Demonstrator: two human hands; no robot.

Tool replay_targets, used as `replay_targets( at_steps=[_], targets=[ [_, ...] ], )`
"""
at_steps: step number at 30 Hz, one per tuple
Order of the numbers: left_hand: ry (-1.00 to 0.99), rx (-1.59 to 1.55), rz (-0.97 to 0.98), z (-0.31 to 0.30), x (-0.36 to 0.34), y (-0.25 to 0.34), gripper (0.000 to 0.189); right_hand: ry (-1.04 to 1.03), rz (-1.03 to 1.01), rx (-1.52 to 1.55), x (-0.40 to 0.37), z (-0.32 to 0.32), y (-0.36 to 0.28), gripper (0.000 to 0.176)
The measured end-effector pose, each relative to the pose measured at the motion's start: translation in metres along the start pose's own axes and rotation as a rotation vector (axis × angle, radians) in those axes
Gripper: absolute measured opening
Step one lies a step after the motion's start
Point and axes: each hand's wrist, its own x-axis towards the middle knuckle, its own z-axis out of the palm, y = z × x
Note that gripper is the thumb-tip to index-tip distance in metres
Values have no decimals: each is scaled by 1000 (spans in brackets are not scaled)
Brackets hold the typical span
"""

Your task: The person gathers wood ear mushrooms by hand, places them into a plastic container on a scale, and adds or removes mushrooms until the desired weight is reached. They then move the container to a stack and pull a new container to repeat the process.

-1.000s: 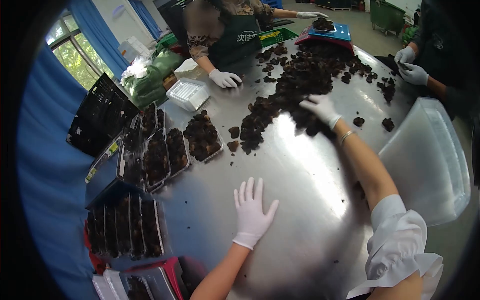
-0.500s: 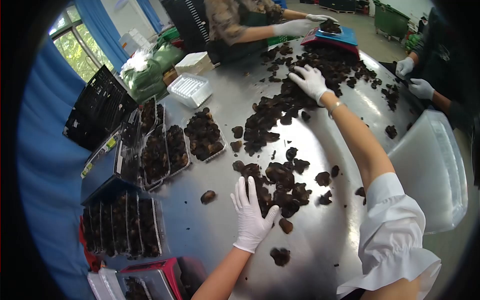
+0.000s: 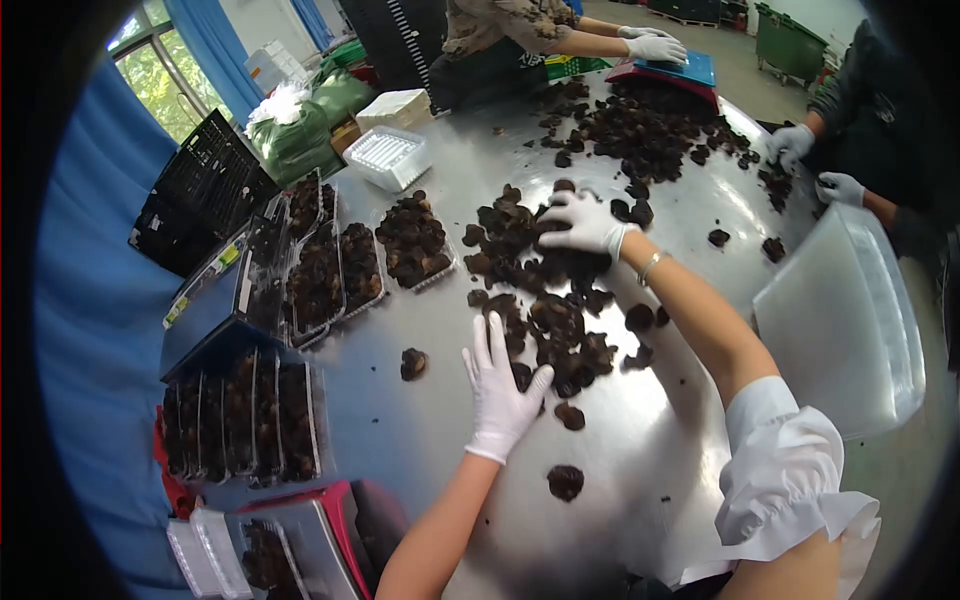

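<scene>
Mushrooms [image 3: 560, 330] lie between left hand [image 3: 500, 390], flat and released, and right hand [image 3: 585, 222], spread loose atop them, seemingly raking; scooping needs both cupped.

Before you, the steel worktop [image 3: 640, 480] carries dark fungus pieces [image 3: 560, 330] strewn from its middle to the far edge, filled clear trays [image 3: 412, 240] on your left, empty white trays [image 3: 386, 157] beyond them and a blue scale [image 3: 675, 72] at the far end.

Table [image 3: 640, 470] polished glossy metal; both hands' gloves [image 3: 497, 395] thin white rubber, matt; dark fungus pieces [image 3: 560, 330] wrinkled, rough; trays [image 3: 385, 158] clear plastic.
</scene>
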Motion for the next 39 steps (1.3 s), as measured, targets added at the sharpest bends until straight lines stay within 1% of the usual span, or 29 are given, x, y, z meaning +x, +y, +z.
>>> replay_targets(
  at_steps=[1, 2, 4, 5, 6, 7, 8, 9, 10, 12, 13, 14, 16, 17, 18, 20, 21, 22, 24, 25, 28, 30, 31, 32, 34, 36, 37, 38, 39],
  targets=[
    [64, -110, 28, 3, 1, -4, 100, -9, -46, 13, -23, 4, -17, 58],
    [121, -221, 53, 7, 1, -9, 99, -44, -15, -61, -54, -5, -49, 57],
    [235, -256, 79, 8, 0, -13, 84, 19, -82, -53, -105, 7, -89, 53],
    [250, -319, 69, 4, 0, -14, 73, 16, -101, -21, -127, 9, -108, 55],
    [265, -381, 52, 3, -2, -11, 64, 9, -121, 13, -150, 11, -121, 56],
    [249, -416, -33, 1, -10, -6, 56, -7, -176, 125, -168, 14, -127, 57],
    [238, -451, -114, -1, -18, -1, 49, -78, -202, 212, -188, 0, -142, 55],
    [220, -421, -152, 2, -31, -1, 46, -18, -273, 357, -203, -6, -144, 55],
    [202, -385, -199, -2, -50, 8, 51, 42, -342, 508, -219, -8, -143, 55],
    [191, -260, -250, -13, -82, 19, 57, 165, -132, 477, -246, -19, -133, 59],
    [199, -279, -287, -21, -94, 18, 59, 290, -16, 209, -258, -18, -130, 57],
    [212, -300, -313, -31, -100, 16, 60, 325, 53, 116, -277, -11, -134, 57],
    [133, -276, -373, -68, -119, 31, 60, 223, 175, 37, -306, 7, -153, 58],
    [137, -273, -344, -76, -131, 34, 60, 150, 159, 23, -322, 14, -164, 60],
    [138, -271, -320, -82, -146, 37, 59, 192, 108, 140, -335, 33, -175, 59],
    [132, -197, -158, -98, -190, 67, 58, 270, 83, 134, -354, 42, -199, 58],
    [100, -192, -147, -107, -205, 82, 55, 303, 110, 144, -357, 39, -205, 59],
    [66, -188, -139, -113, -222, 96, 52, 312, 121, 112, -364, 41, -215, 53],
    [-179, 13, 289, -103, -278, 132, 48, 527, 149, 668, -371, 28, -207, 46],
    [-179, 12, 289, -95, -289, 131, 48, 570, 162, 668, -378, 25, -209, 42],
    [-242, -49, 224, -64, -303, 110, 46, 624, 202, 87, -386, 24, -212, 45],
    [-292, -105, 215, -68, -303, 92, 52, 595, 185, 93, -389, 16, -224, 45],
    [-170, -116, 171, -72, -303, 90, 54, 577, 164, 101, -387, 14, -228, 45],
    [-166, -114, 167, -78, -301, 86, 54, 546, -81, -29, -386, 23, -218, 44],
    [51, -89, 37, -91, -298, 73, 62, 310, -63, 308, -379, 26, -248, 39],
    [92, -136, -15, -95, -296, 59, 68, 254, -184, 148, -366, 42, -268, 36],
    [139, -183, -65, -96, -294, 55, 73, 275, -184, 84, -362, 52, -273, 28],
    [144, -183, -66, -97, -291, 53, 73, 275, -189, 82, -357, 60, -269, 28],
    [143, -549, -270, -100, -289, 54, 77, 270, -164, 147, -352, 66, -263, 24]
  ],
)
